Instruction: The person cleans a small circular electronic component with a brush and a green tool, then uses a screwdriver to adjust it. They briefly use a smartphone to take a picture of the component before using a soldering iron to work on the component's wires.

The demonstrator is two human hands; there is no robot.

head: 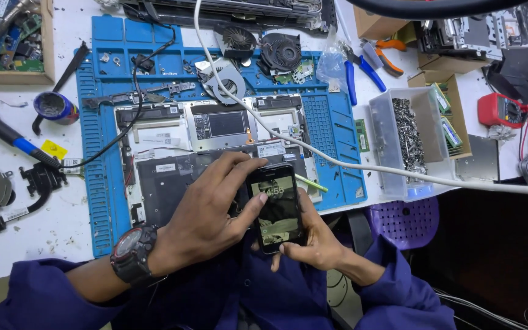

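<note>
The right hand point(316, 241) grips a black smartphone point(278, 208) from beneath, its palm hidden; the left hand point(209, 214), fingers loosely curled, thumbs the lit screen. Both partly cover the opened laptop chassis point(215, 143) on the blue repair mat point(102, 153).

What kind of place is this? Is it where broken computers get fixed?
Probably, yes: an electronics repair bench. An opened laptop lies on a blue work mat, loose cooling fans sit above it, and a clear tub of screws stands nearby.

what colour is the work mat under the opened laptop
Blue. The work mat shows best in the head view, lying under the opened laptop.
</note>
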